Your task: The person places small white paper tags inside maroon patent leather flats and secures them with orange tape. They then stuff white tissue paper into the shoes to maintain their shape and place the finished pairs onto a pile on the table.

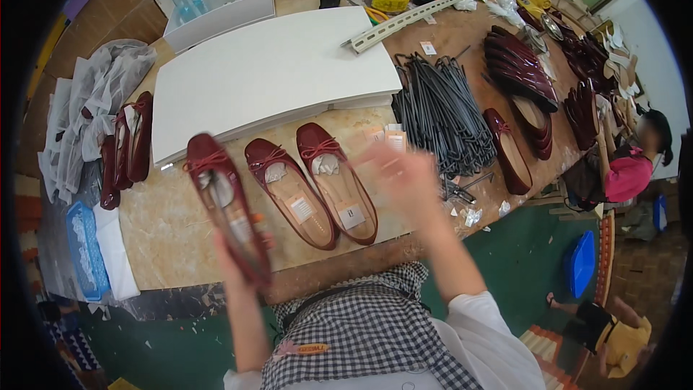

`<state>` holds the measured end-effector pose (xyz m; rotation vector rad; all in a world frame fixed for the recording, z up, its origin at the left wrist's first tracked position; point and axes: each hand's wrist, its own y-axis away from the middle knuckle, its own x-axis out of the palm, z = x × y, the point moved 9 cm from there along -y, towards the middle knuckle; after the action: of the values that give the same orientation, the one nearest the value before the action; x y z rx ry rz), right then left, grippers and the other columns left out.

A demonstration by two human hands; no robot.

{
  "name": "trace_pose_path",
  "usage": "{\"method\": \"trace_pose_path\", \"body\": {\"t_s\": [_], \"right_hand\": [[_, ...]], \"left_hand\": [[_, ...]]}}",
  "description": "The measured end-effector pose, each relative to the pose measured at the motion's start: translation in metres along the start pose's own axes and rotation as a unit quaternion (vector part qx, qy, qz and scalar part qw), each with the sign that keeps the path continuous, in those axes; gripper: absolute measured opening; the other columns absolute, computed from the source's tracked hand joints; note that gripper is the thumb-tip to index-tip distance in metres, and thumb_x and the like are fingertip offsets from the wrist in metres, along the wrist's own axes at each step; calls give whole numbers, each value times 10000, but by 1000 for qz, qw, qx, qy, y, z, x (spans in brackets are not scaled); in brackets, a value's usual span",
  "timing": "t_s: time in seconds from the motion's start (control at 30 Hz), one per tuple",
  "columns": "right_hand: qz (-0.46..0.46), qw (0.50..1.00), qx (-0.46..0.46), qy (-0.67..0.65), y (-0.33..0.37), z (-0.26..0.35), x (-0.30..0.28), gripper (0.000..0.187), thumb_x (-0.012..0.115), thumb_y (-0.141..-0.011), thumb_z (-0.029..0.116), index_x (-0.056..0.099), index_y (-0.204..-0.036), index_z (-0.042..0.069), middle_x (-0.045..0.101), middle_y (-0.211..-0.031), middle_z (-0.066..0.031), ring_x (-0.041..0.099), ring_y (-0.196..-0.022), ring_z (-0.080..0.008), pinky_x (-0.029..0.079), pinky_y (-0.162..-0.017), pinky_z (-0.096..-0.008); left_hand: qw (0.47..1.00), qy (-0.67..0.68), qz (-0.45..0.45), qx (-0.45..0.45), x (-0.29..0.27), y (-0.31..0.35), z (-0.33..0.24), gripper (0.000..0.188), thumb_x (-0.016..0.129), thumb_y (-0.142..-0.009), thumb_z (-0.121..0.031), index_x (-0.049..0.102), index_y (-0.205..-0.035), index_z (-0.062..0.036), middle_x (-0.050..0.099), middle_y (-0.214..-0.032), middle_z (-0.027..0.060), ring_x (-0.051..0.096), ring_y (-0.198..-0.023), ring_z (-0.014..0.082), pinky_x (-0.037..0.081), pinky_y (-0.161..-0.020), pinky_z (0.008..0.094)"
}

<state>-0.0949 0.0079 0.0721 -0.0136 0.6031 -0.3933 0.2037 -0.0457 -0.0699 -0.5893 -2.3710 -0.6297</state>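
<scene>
My left hand (pixel 232 251) is closed around the heel half of a burgundy ballet flat (pixel 216 191), lifted and slightly blurred, with paper stuffed in its toe. Right of it, two more burgundy flats with bows lie side by side on the worktable (pixel 166 253): a middle shoe (pixel 289 188) and a right-hand shoe (pixel 336 180). Both have paper in the toe and a pale label on the insole. Over the table just right of that pair is my right hand (pixel 408 177), smeared by motion, so its grip is unclear. Small label sheets (pixel 395 137) lie beyond it.
White board sheets (pixel 274 76) are stacked behind the shoes. Dark metal hooks (pixel 444 112) are heaped at right, near more burgundy shoes (pixel 516 65). Wrapped shoes (pixel 130 137) and a blue basket (pixel 88 249) sit at left. Two other people (pixel 626 173) are at far right.
</scene>
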Motion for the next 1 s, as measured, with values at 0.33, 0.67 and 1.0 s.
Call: {"method": "trace_pose_path", "body": {"t_s": [0.33,0.67,1.0], "right_hand": [[-98,912,113,383,-32,-166,-85,237,644,-863,262,642,-848,26,674,-794,-208,650,-771,-424,521,-697,-499],[-230,948,92,202,-9,-91,-128,242,676,-840,173,584,-1019,38,614,-587,-103,600,-531,-270,446,-534,-377],[174,981,8,-88,39,60,56,331,582,-910,103,592,-1228,11,537,-618,-195,532,-499,-302,413,-501,-361]], "left_hand": [[778,-614,-122,45,65,-34,-10,613,627,-848,-163,433,-1405,3,689,-904,141,638,-648,217,506,-617,294],[974,190,29,-121,75,-24,57,685,383,-945,-514,432,-1363,27,577,-1246,232,656,-944,334,575,-774,438],[989,-100,-59,88,56,-35,3,812,255,-932,-690,401,-1374,-25,607,-1178,186,641,-1015,296,529,-891,403]]}}
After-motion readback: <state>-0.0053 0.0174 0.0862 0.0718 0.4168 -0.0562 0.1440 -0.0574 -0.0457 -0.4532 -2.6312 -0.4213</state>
